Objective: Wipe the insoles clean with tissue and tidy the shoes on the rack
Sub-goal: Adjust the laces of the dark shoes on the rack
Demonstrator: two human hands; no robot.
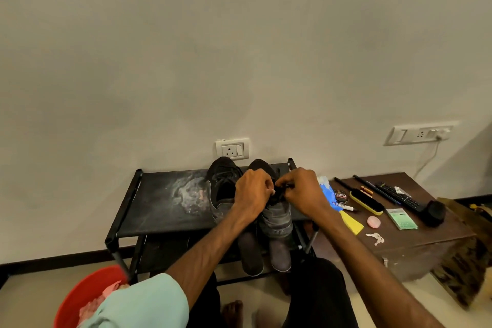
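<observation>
The laces [279, 190] of a shoe [277, 218] on the rack [154, 208] are pinched by the left grip [253, 192] and the right grip [303, 190], both clamped.

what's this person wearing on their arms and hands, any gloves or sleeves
No gloves, rings or watch show on the left hand or the right hand. The left arm has a short, pale mint-green sleeve that ends above the elbow. The right arm shows no sleeve within the frame.
</observation>
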